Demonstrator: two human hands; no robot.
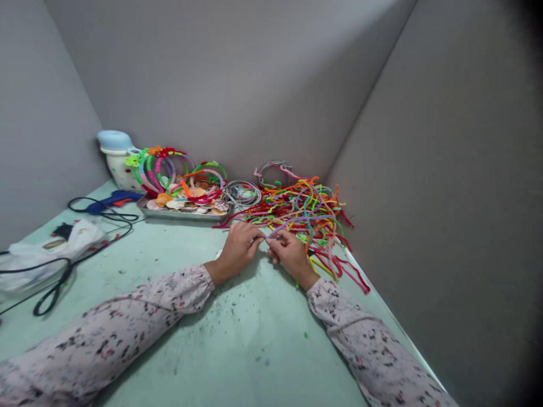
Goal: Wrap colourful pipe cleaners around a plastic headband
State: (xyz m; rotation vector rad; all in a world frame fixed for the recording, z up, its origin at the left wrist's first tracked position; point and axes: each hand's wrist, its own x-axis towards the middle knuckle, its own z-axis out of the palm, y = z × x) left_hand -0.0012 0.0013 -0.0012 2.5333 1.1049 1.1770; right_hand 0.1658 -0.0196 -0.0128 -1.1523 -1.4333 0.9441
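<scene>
My left hand [240, 246] and my right hand [292, 252] meet fingertip to fingertip above the table's middle, both pinched closed. Between them is the end of a purple pipe cleaner [278, 228], which rises from the right fingers and slants off to the right over the pile. What exactly lies under the left fingertips is too small to make out fully. Just behind and right of my right hand spreads a tangled heap of coloured pipe cleaners [297, 200]. A small white thing [218, 254] shows partly beside my left wrist.
A metal tray [186, 215] holds shell-like pieces, with pipe-cleaner-wrapped hoops [161, 169] on top. Thin grey metal hoops [244, 193] lie beside it. At left are a blue-lidded container [121, 161], a blue glue gun [112, 202], a black cord [70, 268] and a plastic bag [34, 260]. Grey walls enclose the table.
</scene>
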